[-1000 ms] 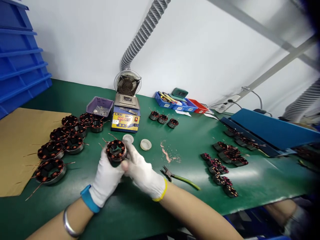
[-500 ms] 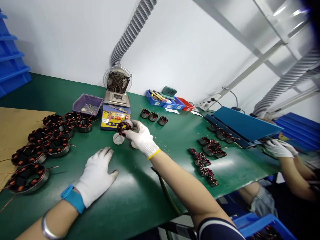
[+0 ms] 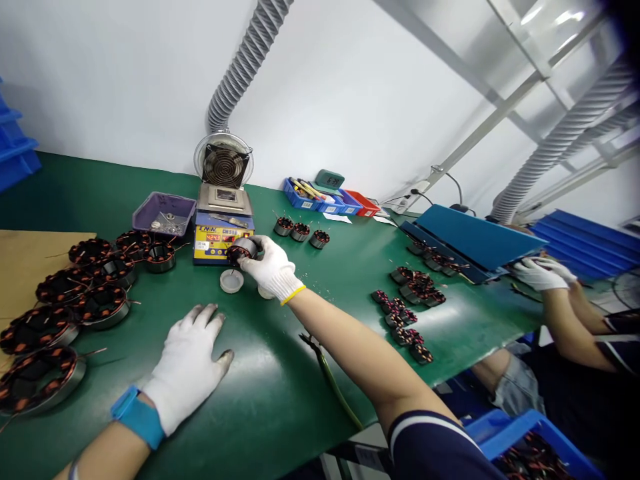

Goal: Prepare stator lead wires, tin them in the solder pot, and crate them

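My right hand (image 3: 271, 268), in a white glove, grips a small motor stator (image 3: 242, 251) with dark windings and a metal rim. It holds the stator tilted in front of the yellow and blue solder pot (image 3: 215, 252). Below the stator stands a small round white dish (image 3: 231, 281); a second white dish (image 3: 265, 292) is partly hidden under my right hand. My gloved left hand (image 3: 187, 367) lies palm down on the green bench, fingers spread, holding nothing. Larger copper-wound stators (image 3: 104, 305) stand grouped to its left.
A purple tray (image 3: 164, 215) with small metal bits sits left of the solder pot. Three small stators (image 3: 301, 231) stand behind my right hand. Green-handled cutters (image 3: 330, 387) lie by my right forearm. At right, a co-worker's gloved hands (image 3: 543, 273) work near a blue panel (image 3: 473, 237).
The view has shifted slightly, so most things sit a little further left. My right hand has tipped the stator so more of its metal side shows. My left hand stays flat on the bench.
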Tool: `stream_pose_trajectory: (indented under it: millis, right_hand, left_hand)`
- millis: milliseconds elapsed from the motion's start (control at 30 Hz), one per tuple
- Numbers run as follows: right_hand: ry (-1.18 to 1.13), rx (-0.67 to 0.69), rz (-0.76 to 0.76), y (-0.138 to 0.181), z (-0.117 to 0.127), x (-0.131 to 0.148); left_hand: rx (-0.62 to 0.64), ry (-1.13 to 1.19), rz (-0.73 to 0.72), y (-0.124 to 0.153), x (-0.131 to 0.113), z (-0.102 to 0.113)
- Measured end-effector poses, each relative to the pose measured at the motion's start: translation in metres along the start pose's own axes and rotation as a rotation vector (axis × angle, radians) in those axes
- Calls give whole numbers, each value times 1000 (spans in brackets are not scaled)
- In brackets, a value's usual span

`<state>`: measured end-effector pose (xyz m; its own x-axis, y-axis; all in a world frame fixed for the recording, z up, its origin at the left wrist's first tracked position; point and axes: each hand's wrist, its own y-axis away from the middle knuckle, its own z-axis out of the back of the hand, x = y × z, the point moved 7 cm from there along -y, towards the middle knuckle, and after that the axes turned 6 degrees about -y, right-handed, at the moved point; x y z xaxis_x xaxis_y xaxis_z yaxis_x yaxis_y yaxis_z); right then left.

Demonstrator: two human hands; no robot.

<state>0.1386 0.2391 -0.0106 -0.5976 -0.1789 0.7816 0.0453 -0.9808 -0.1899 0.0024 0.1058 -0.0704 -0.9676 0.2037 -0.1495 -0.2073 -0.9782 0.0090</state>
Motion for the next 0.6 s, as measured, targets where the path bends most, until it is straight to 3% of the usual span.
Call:
stream_pose_trajectory:
  millis: [133, 267, 400, 600]
  right_hand:
    - [-71, -96, 167, -43, 25, 38]
    - [31, -203, 231, -106, 42, 76]
    - [178, -159, 206, -150, 30, 89]
    - [267, -106, 119, -163, 4, 72]
  left_hand:
    - [24, -32, -12, 2, -3, -1]
    - [46, -67, -11, 1, -4, -1]
    - [67, -68, -13, 2, -3, -4]
    - [87, -55, -6, 2, -1, -7]
